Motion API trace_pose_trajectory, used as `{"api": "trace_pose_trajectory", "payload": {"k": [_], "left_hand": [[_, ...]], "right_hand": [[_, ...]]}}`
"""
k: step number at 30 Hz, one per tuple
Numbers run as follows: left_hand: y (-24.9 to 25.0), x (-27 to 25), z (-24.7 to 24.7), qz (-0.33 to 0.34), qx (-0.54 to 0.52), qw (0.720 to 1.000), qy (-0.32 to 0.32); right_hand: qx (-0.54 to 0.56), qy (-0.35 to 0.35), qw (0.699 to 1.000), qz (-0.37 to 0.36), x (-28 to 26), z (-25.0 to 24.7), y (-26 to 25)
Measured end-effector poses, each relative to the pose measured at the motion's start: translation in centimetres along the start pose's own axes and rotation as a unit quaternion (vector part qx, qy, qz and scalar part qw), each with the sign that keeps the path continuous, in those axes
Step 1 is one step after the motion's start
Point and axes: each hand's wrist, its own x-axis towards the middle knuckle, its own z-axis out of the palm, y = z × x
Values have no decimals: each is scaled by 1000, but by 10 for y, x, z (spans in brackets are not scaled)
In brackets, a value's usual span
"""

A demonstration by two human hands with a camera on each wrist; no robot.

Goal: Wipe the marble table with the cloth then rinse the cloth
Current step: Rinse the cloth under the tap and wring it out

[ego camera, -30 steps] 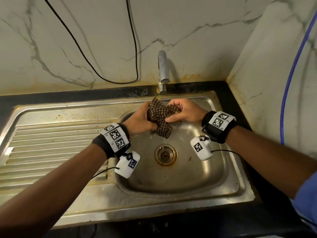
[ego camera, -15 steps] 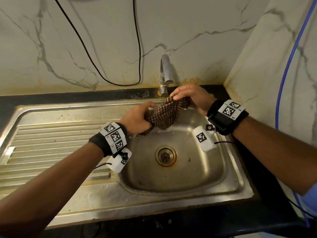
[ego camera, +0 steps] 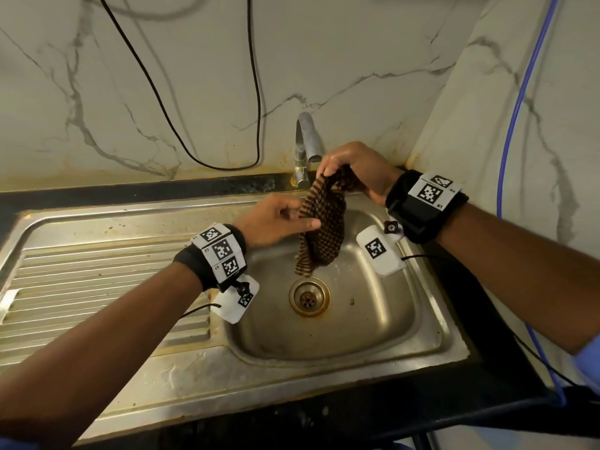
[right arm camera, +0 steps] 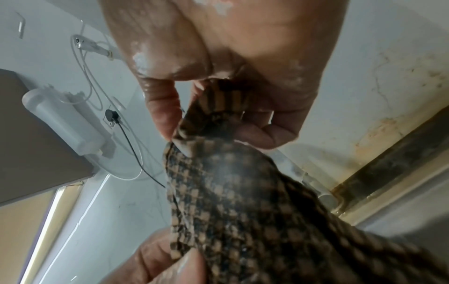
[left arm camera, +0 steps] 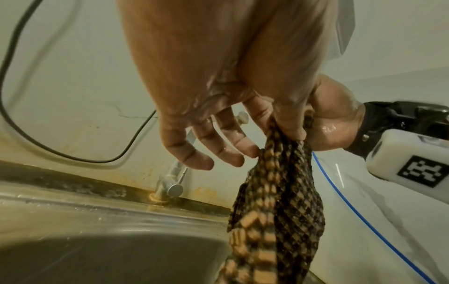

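Checked cloth (ego camera: 323,222) hanging over sink (ego camera: 373,326) near back edge, pinched above by right hand (ego camera: 354,167), gripped lower by left hand (ego camera: 276,219).

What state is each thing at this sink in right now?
cloth: wet, unbunched, hanging over the basin.
right hand: pinches the cloth's top.
left hand: pinches the cloth's side edge.
tap: no running water visible.
sink: drain open, basin not filled.
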Motion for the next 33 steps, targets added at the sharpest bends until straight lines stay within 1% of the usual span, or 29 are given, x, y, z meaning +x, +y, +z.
{"api": "trace_pose_trajectory", "payload": {"k": [2,4,7,9,12,14,15,17,19,22,26,28,32,33], "left_hand": [[-2,-3,-5,1,-27,999,27],[-2,-7,-10,-7,-36,997,61],[-5,-10,-15,-16,53,990,131],[-7,-11,-17,-14,78,981,176],[-7,-12,-17,-2,63,966,251],[-3,-15,-16,-4,53,959,277],[1,-16,-16,-8,38,962,269],[11,-19,-14,-16,-30,977,209],[22,-22,-12,-12,-95,982,165],[34,-21,-8,3,-119,981,153],[31,-18,-5,-4,-84,981,173],[24,-18,-7,-14,-58,983,172],[23,-20,-9,-12,26,988,153],[24,-20,-11,-18,31,988,151]], "right_hand": [[0,20,1000,-8,-2,-8,-1],[-1,2,1000,7,-6,-14,2],[18,-11,999,35,-13,-14,6],[22,8,999,40,-17,-8,6],[26,40,998,44,-20,4,2],[31,59,997,46,-19,12,0],[37,71,996,48,-18,16,0],[58,94,992,56,-16,22,0],[80,100,990,64,-13,27,0],[111,89,988,64,-13,34,0],[154,56,985,59,-14,37,6],[175,47,982,55,-17,39,10],[211,68,973,57,-18,45,20],[226,71,970,62,-17,46,22]]}}
